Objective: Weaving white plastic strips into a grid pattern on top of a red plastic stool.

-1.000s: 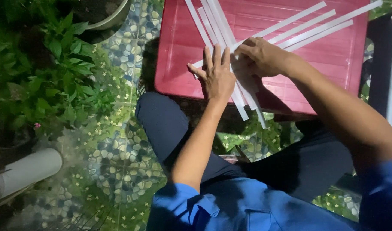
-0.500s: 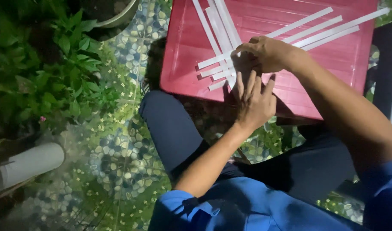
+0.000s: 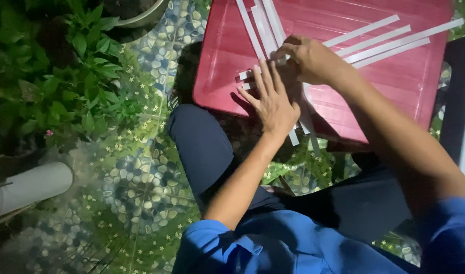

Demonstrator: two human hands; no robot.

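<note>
Pressing flat, left hand (image 3: 273,104) pins white strips (image 3: 265,30) near red tray's edge (image 3: 212,104); right hand (image 3: 311,61) pinches one.

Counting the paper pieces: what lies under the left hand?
White paper strips run under the left hand on the red stool top; ends poke out both sides. How they cross beneath is hidden.

Paper strips (image 3: 374,43) on stool (image 3: 420,96), left hand (image 3: 273,104) flat on strips, right hand (image 3: 308,61) behind it, plants (image 3: 54,76) left.
</note>
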